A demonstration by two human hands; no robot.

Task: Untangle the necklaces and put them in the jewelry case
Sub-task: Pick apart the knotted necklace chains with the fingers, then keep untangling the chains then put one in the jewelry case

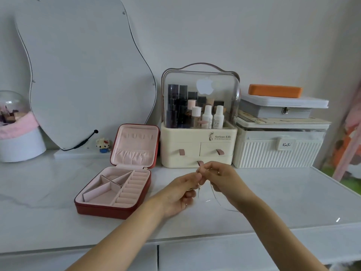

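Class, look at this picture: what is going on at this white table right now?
A person's left hand and right hand meet above the white marble-look table, both pinching thin metal necklace chains that hang in loops below the fingers. The red jewelry case with pink lining lies open to the left, its compartments showing no necklace yet.

the cream cosmetics organizer reads "serious life" on its front; the ribbed white storage box carries a "kasi" tag.
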